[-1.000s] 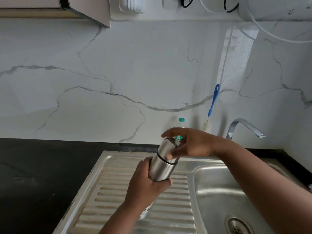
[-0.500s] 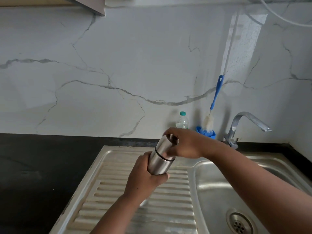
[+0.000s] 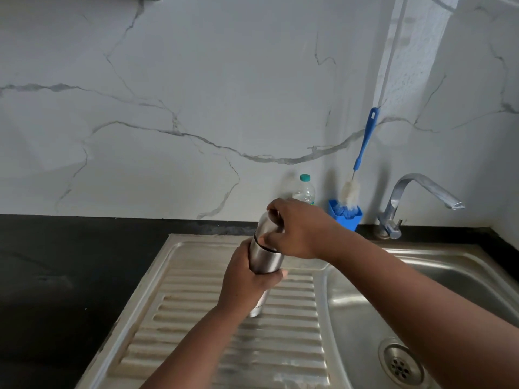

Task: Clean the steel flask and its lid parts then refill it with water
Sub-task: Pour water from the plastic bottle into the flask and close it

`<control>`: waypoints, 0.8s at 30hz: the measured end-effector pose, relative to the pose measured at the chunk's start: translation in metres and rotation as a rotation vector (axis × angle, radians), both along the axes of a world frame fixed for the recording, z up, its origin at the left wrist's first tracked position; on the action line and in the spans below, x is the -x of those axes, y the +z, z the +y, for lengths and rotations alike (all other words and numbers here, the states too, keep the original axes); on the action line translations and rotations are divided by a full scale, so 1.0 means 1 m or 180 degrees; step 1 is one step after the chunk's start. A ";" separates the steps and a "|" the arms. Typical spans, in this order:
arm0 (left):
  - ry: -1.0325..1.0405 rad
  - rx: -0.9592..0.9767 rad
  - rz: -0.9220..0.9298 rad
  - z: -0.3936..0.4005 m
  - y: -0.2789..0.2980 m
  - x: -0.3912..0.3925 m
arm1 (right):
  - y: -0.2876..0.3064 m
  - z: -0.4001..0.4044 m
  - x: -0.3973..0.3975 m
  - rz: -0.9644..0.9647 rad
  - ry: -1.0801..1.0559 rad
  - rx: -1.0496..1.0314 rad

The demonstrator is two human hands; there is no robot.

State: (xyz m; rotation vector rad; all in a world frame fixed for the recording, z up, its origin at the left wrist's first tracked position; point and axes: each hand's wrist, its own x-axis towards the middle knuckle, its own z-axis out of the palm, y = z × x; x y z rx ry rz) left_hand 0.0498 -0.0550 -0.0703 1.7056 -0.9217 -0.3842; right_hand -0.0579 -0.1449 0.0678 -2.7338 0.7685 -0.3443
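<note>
Steel flask [image 3: 265, 259]: held tilted above the ribbed drainboard [image 3: 213, 327] of the sink [image 3: 460, 276], top leaning away from me.
My left hand [image 3: 247, 279]: fingers wrapped tight around the flask's middle body.
My right hand [image 3: 297, 228]: fingers closed over the lid [image 3: 265, 221] at the top, above the dark seam.
Behind: plastic bottle [image 3: 304, 190], bottle brush [image 3: 362, 153], tap [image 3: 415, 197].

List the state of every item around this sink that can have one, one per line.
steel flask: tilted, held above the drainboard, lid on
lid: seated on the flask, gripped from above
left hand: wrapped around the flask body
right hand: closed over the lid
tap: no water running
sink basin: no standing water seen
plastic bottle: upright, capped
bottle brush: standing in its blue holder
</note>
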 end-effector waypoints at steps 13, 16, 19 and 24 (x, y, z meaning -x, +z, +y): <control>0.0258 0.0255 0.0289 -0.003 -0.015 -0.008 | -0.018 0.011 -0.035 -0.0023 -0.0084 0.0405; 0.0271 0.0271 0.0370 -0.002 -0.016 -0.009 | -0.019 0.015 -0.038 0.0002 -0.0076 0.0427; 0.0285 0.0283 0.0405 -0.002 -0.020 -0.010 | -0.020 0.015 -0.042 -0.0015 -0.0088 0.0444; 0.0183 0.0220 0.0428 -0.001 -0.018 -0.016 | -0.023 0.013 -0.046 -0.0016 -0.0075 0.0440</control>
